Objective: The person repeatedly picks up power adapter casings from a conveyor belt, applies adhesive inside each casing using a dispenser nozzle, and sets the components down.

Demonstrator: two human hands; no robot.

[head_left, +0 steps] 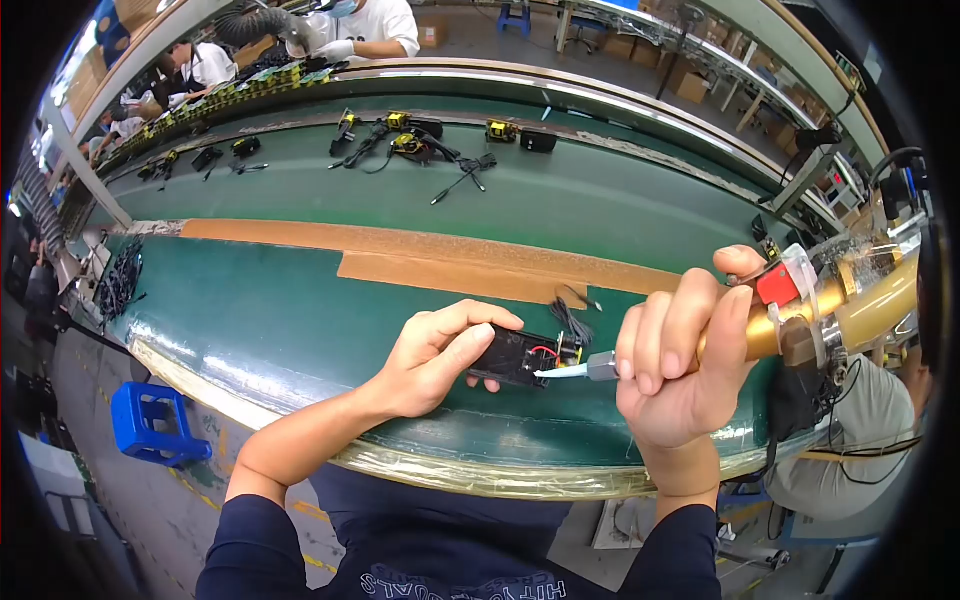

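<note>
My left hand (432, 362) is closed around a black plastic adapter case (508, 358), holding it just above the green work surface. A red wire and a yellow part show at the case's open right end. From that end a coiled black cable (572, 322) trails away over the mat. My right hand (685, 360) grips a gold-bodied glue gun (768, 332) with a red part on top. Its metal nozzle (603, 367) points left, and the pale tip is at the case's open end. Whether the tip touches the inside cannot be told.
Beyond a brown strip (430, 275) runs a green conveyor (600, 215) with several adapter parts and cables (408, 143). A cable bundle (122, 280) lies at far left. A blue stool (158, 425) stands on the floor. Co-workers (375, 30) sit across the line; another person (850, 445) is at right.
</note>
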